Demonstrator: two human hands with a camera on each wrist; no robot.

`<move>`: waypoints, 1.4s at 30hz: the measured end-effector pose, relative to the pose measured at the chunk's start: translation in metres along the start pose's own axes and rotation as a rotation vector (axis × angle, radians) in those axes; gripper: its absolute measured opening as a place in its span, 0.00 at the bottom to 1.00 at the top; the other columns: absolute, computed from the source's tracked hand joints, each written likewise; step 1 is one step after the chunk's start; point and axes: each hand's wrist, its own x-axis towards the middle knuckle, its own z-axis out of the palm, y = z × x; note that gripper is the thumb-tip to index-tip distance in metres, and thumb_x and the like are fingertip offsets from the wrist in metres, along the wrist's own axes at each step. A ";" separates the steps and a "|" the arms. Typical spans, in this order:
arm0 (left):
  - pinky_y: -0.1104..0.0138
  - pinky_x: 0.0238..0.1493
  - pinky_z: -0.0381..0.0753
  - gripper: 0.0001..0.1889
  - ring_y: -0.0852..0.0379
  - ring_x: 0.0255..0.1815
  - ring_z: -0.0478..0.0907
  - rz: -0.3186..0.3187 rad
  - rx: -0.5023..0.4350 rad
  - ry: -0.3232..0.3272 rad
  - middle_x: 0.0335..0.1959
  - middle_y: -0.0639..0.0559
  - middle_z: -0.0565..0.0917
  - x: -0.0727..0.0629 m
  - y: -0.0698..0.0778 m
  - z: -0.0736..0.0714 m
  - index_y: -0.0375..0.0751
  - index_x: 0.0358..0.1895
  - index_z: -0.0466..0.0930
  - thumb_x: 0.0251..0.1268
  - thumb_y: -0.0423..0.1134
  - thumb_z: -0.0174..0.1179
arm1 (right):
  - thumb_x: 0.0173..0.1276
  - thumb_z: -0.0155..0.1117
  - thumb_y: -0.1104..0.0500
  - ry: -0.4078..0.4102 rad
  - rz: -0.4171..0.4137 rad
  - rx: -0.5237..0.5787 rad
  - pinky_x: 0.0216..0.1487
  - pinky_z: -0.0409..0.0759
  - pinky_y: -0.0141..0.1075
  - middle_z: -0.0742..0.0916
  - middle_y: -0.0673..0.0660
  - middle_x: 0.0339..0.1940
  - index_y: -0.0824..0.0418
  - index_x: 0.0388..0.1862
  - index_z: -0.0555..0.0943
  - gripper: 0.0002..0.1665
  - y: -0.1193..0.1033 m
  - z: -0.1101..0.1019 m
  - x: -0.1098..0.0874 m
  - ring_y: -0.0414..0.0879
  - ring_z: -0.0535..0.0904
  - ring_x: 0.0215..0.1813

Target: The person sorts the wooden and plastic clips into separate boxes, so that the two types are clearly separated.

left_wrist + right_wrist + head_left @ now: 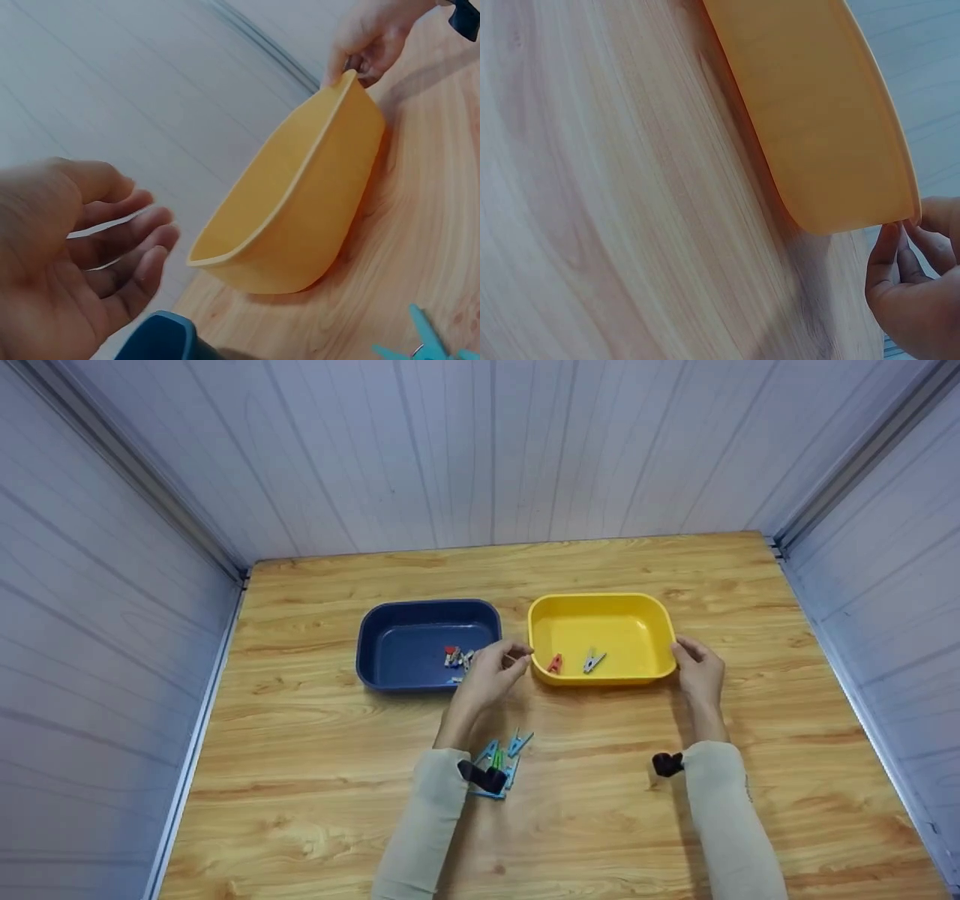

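Observation:
A yellow plastic bin (619, 634) stands on the wooden table, with a red clothespin (555, 663) and a grey clothespin (593, 661) lying inside. My right hand (701, 671) pinches the bin's right rim between thumb and fingers, as the right wrist view also shows. At the bin's left end is my left hand (489, 673); in the left wrist view its fingers (135, 240) are loosely bent, hold nothing and stand a little apart from the rim. The navy blue bin (405, 649) beside it contains several small clips (453, 656), partly hidden by my left hand.
Several blue clothespins (518, 744) and a green clothespin (497, 759) lie on the table (315, 780) by my left sleeve, which partly covers them. Panelled walls close off the back and both sides. A black wrist mount (667, 764) juts from the right sleeve.

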 end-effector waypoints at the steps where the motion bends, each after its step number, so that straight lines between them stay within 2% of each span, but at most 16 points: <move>1: 0.65 0.46 0.78 0.12 0.56 0.43 0.78 0.002 0.008 -0.013 0.43 0.49 0.82 -0.002 0.000 -0.001 0.40 0.50 0.80 0.71 0.41 0.54 | 0.69 0.60 0.54 0.003 -0.005 -0.004 0.49 0.72 0.24 0.83 0.51 0.48 0.61 0.59 0.79 0.22 0.000 0.000 0.000 0.37 0.76 0.51; 5: 0.64 0.47 0.78 0.14 0.56 0.43 0.77 -0.002 -0.009 -0.042 0.43 0.49 0.82 -0.011 -0.004 -0.005 0.37 0.52 0.80 0.69 0.40 0.56 | 0.70 0.60 0.54 0.006 -0.011 -0.014 0.50 0.71 0.24 0.83 0.52 0.49 0.61 0.58 0.79 0.21 0.000 0.000 0.000 0.37 0.75 0.52; 10: 0.67 0.46 0.78 0.14 0.57 0.42 0.77 -0.007 -0.034 -0.075 0.42 0.50 0.82 -0.021 -0.013 -0.006 0.39 0.53 0.79 0.67 0.38 0.59 | 0.69 0.61 0.53 0.012 -0.011 -0.018 0.50 0.71 0.24 0.84 0.50 0.47 0.61 0.58 0.80 0.21 0.000 0.000 0.001 0.36 0.75 0.51; 13: 0.65 0.47 0.78 0.15 0.56 0.42 0.77 -0.010 -0.042 -0.096 0.44 0.48 0.82 -0.026 -0.018 -0.006 0.38 0.54 0.78 0.65 0.35 0.60 | 0.68 0.62 0.54 0.022 -0.023 -0.007 0.49 0.72 0.24 0.84 0.48 0.45 0.62 0.57 0.80 0.21 0.000 0.000 0.001 0.35 0.76 0.49; 16: 0.64 0.48 0.78 0.16 0.55 0.43 0.77 -0.040 -0.050 -0.118 0.46 0.46 0.82 -0.030 -0.021 -0.004 0.37 0.55 0.77 0.64 0.33 0.61 | 0.68 0.62 0.54 0.021 -0.025 0.005 0.49 0.71 0.24 0.84 0.48 0.44 0.62 0.56 0.80 0.21 0.000 0.000 0.001 0.35 0.75 0.49; 22: 0.64 0.49 0.78 0.17 0.54 0.44 0.77 -0.055 -0.058 -0.146 0.47 0.41 0.81 -0.037 -0.028 0.001 0.35 0.55 0.76 0.63 0.30 0.61 | 0.69 0.60 0.53 0.004 -0.004 -0.009 0.51 0.71 0.25 0.84 0.51 0.49 0.61 0.58 0.79 0.22 0.001 -0.001 0.000 0.37 0.75 0.52; 29: 0.65 0.48 0.79 0.17 0.54 0.43 0.77 -0.032 -0.009 -0.176 0.45 0.40 0.80 -0.043 -0.039 0.011 0.32 0.55 0.75 0.61 0.27 0.60 | 0.70 0.60 0.53 -0.022 0.028 0.020 0.53 0.72 0.27 0.83 0.51 0.50 0.60 0.60 0.78 0.22 -0.001 -0.003 -0.001 0.39 0.74 0.55; 33: 0.65 0.47 0.78 0.18 0.54 0.43 0.77 -0.034 0.044 -0.185 0.44 0.42 0.80 -0.046 -0.045 0.016 0.33 0.55 0.75 0.61 0.28 0.61 | 0.69 0.60 0.54 -0.010 0.020 0.013 0.52 0.72 0.25 0.83 0.48 0.47 0.61 0.59 0.79 0.21 -0.001 -0.002 -0.001 0.38 0.75 0.53; 37: 0.64 0.47 0.77 0.19 0.54 0.43 0.76 -0.053 0.053 -0.195 0.44 0.42 0.79 -0.047 -0.048 0.021 0.33 0.55 0.75 0.59 0.28 0.61 | 0.69 0.60 0.54 0.002 0.017 0.007 0.50 0.71 0.25 0.83 0.47 0.46 0.61 0.58 0.79 0.21 -0.001 -0.001 0.000 0.36 0.75 0.52; 42: 0.64 0.45 0.77 0.19 0.50 0.43 0.76 -0.031 0.083 -0.198 0.42 0.41 0.78 -0.047 -0.051 0.027 0.32 0.53 0.74 0.56 0.26 0.62 | 0.69 0.61 0.54 0.006 0.013 0.007 0.50 0.71 0.24 0.83 0.48 0.47 0.61 0.58 0.79 0.21 0.000 0.000 0.001 0.36 0.75 0.52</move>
